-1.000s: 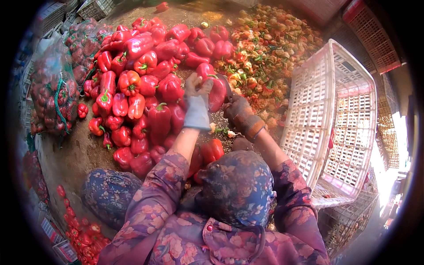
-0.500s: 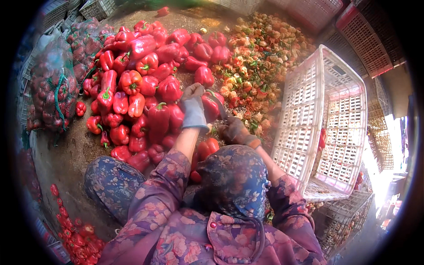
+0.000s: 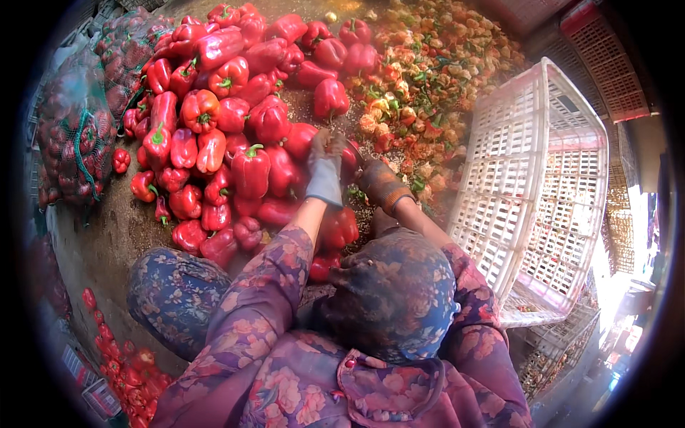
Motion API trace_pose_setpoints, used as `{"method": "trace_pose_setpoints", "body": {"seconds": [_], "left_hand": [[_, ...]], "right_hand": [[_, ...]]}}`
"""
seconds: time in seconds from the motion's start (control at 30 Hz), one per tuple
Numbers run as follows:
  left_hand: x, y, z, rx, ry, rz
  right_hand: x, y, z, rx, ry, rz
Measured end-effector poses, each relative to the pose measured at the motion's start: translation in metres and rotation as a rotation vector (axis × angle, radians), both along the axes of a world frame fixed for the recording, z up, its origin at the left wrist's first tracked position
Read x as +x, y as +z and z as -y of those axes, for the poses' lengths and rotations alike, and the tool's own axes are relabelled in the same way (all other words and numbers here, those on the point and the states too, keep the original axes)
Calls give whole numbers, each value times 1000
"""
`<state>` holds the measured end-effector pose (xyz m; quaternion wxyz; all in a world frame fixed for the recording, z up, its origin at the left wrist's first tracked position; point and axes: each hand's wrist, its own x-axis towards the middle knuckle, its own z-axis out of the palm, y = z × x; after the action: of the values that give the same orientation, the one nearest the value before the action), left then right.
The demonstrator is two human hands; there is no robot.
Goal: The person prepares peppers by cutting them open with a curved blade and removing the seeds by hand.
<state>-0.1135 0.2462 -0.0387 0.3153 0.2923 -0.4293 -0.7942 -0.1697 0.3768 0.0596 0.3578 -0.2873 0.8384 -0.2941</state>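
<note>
My left hand, in a soiled pale glove, is closed around a red bell pepper in front of the heap. Close on its right, my right hand wears a dark, stained glove and grips a knife. The knife's narrow blade reaches up beside the held pepper; its handle is hidden in my fist. The stem end of that pepper cannot be made out. Many more red bell peppers lie piled left of and beyond my hands, and a few sit just below my left wrist.
Pepper cores and trimmings spread over the ground at the far right. A white plastic crate lies tipped on its side by my right arm. Filled mesh sacks stand at the left; more red peppers lie at the lower left.
The view has shifted a little. The held pepper has turned so its green stem no longer shows, and my two hands are closer together around it.
</note>
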Motion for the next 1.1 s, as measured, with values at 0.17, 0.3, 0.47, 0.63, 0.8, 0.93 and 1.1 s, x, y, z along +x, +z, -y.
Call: {"method": "trace_pose_setpoints", "body": {"seconds": [0.17,0.3,0.47,0.63,0.8,0.93,1.1], "left_hand": [[19,42,-33,-557,-72,813],[10,55,-30,-541,-115,940],[7,46,-33,-667,-243,1119],[9,92,-36,78,-120,637],[5,135,-25,117,-149,260],[7,149,-31,-197,-352,219],[5,178,-40,-301,-552,325]], "right_hand": [[4,-21,-7,-91,-88,66],[24,-23,-29,222,29,89],[39,-1,-39,263,68,118],[34,-26,-72,57,53,38],[35,14,-73,-437,-560,190],[8,92,-47,-547,-439,289],[-6,95,-58,-539,-358,74]]}}
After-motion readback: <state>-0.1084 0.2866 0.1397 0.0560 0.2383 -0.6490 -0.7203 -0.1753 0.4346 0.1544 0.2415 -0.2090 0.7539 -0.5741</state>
